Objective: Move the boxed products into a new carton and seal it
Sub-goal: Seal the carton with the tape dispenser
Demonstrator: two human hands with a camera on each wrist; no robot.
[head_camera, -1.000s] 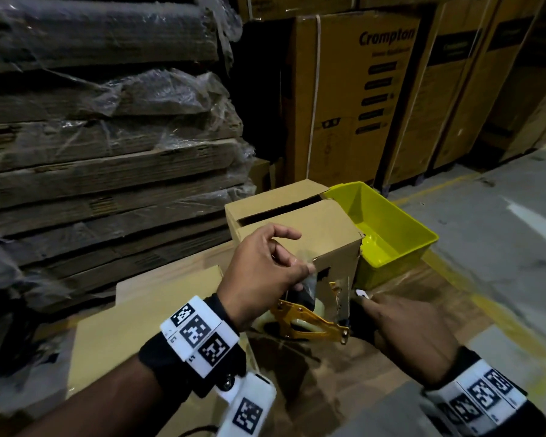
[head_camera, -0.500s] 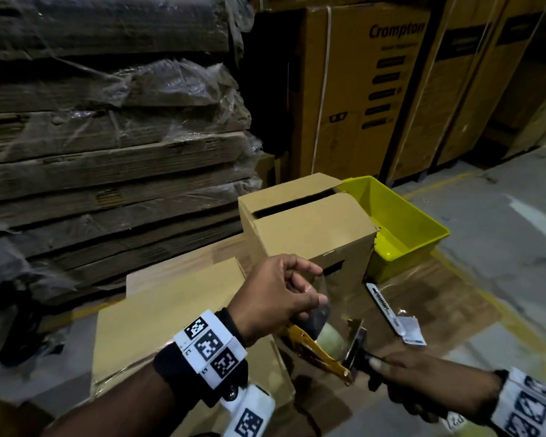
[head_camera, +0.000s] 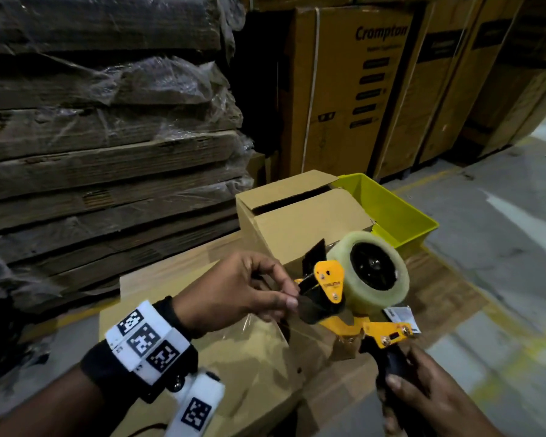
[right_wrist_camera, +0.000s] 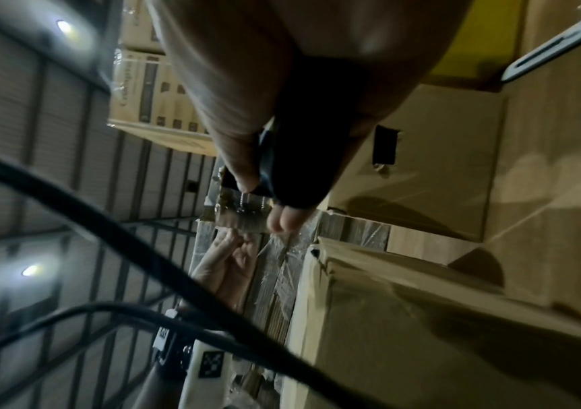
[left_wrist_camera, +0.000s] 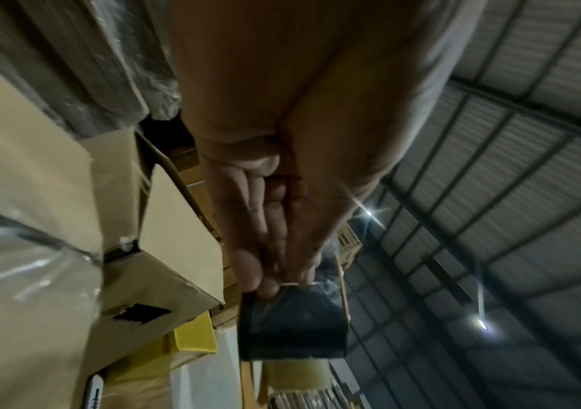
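Head view: right hand [head_camera: 423, 392], partly cropped, grips tape dispenser [head_camera: 356, 288]; left hand [head_camera: 234, 291] pinches hard-to-see tape.

Yellow bin [head_camera: 401, 212], wrapped cardboard stacks [head_camera: 108, 137]

Brown carton [head_camera: 300, 228] stands upright, top flaps nearly closed, unsealed; orange tape dispenser [head_camera: 353, 294] with clear roll held before it.

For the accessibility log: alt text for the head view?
A right hand grips a yellow tape dispenser by its black handle while the left hand pinches the clear tape end at its front. Behind stands a carton, flaps unsealed, beside a yellow bin.
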